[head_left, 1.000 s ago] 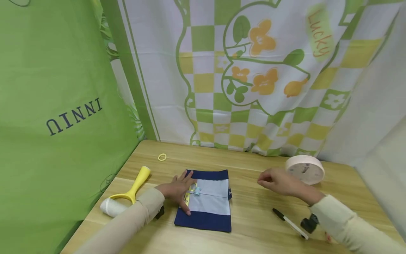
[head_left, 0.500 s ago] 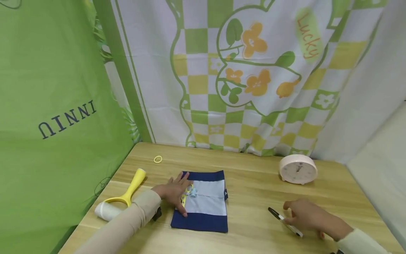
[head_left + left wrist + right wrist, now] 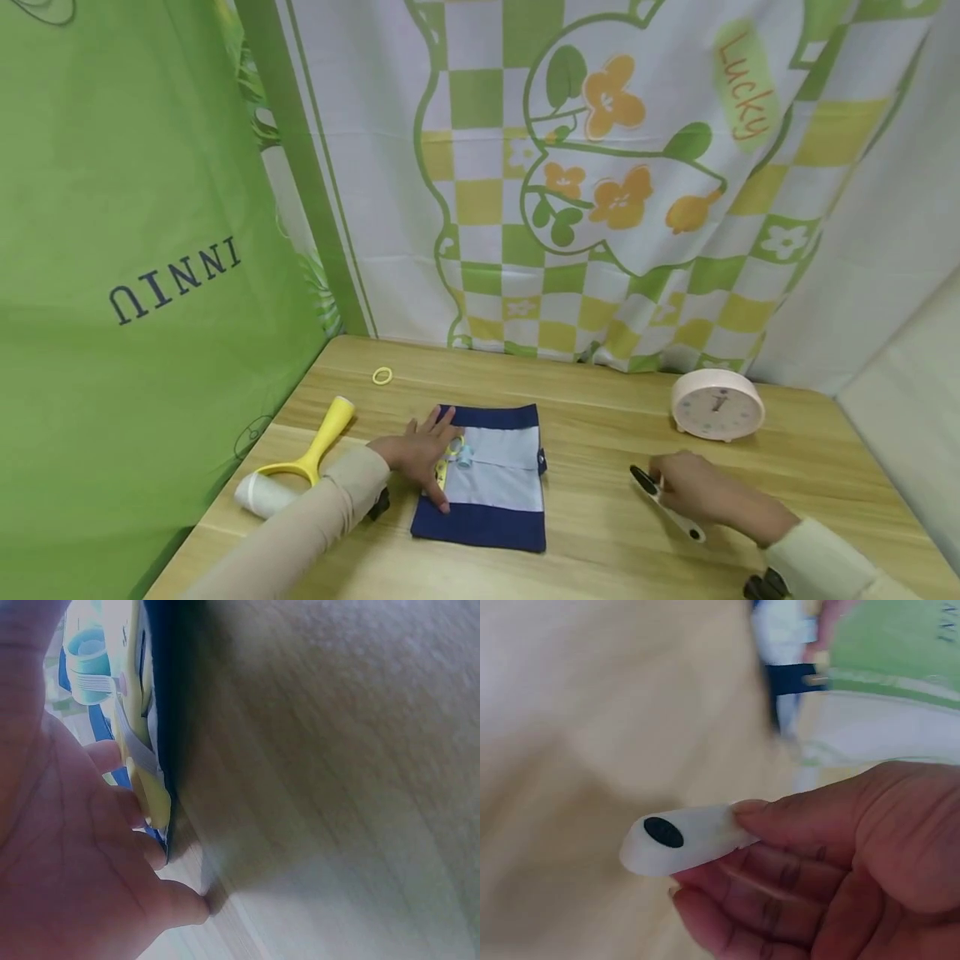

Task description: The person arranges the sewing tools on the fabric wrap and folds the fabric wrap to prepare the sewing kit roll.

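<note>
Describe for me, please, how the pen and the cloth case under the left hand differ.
The pen is slim and long; the cloth case is broad and rectangular. The pen is white with a black cap; the cloth case is pale grey with navy bands. The right hand pinches the pen, while the left hand rests spread on the cloth case. Both pair pale with dark.

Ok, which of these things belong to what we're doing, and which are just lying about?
Likely the job:
pen, in the grip of the right hand
navy pouch, left hand resting on it
light-blue roll and yellow item, by the left hand

Probably just lying about:
yellow-handled roller
yellow ring
clock
</note>
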`<state>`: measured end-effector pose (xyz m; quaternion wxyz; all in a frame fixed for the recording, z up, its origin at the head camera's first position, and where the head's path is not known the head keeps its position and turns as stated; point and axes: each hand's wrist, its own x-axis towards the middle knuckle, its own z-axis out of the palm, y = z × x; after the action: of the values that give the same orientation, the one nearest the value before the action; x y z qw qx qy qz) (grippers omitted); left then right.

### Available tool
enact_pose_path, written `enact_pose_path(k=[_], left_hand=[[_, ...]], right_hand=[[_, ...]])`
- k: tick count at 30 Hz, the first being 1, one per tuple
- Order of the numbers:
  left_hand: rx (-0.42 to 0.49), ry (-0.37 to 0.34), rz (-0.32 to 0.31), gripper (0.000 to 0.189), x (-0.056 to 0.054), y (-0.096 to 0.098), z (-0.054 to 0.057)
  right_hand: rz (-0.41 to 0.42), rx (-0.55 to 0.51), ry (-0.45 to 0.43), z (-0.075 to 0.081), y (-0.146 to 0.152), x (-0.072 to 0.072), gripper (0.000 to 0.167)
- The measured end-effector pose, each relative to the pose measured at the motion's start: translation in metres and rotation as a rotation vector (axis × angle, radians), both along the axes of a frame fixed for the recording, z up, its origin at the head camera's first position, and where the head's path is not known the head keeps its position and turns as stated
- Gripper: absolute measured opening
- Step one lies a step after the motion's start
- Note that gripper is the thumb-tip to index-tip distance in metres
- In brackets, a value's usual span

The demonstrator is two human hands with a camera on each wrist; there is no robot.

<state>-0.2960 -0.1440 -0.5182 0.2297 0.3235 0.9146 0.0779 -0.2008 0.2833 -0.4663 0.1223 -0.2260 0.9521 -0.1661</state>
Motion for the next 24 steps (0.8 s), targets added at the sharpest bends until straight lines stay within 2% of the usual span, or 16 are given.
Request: enact_pose_path(k=[3, 5, 8, 11, 14, 17, 21, 24], left_hand=[[0.003, -0.009, 0.016, 0.122, 0.002, -0.003, 0.0], [0.011, -0.028, 0.016, 0.122, 0.004, -0.003, -0.001], [0.021, -0.044, 0.004, 0.122, 0.005, 0.0, -0.001], [0.005, -0.027, -0.001, 0.12, 0.004, 0.002, -0.002], [-0.02, -0.006, 0.007, 0.121, 0.002, 0.002, -0.001], [-0.033, -0.007, 0.022, 0.123, 0.001, 0.0, 0.001], [-0.03, -0.017, 0.032, 0.124, 0.0, -0.003, 0.002], [-0.043, -0.007, 0.032, 0.124, -0.002, -0.002, 0.002]], right_hand=[[0.072, -0.034, -0.022, 0.02, -0.034, -0.017, 0.029], [0.114, -0.067, -0.103, 0.029, -0.06, -0.029, 0.043], [0.156, -0.131, -0.176, 0.031, -0.1, -0.047, 0.055], [0.169, -0.213, -0.182, 0.025, -0.14, -0.068, 0.054], [0.114, -0.319, -0.172, 0.013, -0.175, -0.087, 0.05], [0.012, -0.423, -0.142, 0.001, -0.201, -0.103, 0.05], [-0.123, -0.503, -0.088, -0.018, -0.218, -0.117, 0.056], [-0.182, -0.538, -0.109, -0.031, -0.217, -0.126, 0.058]])
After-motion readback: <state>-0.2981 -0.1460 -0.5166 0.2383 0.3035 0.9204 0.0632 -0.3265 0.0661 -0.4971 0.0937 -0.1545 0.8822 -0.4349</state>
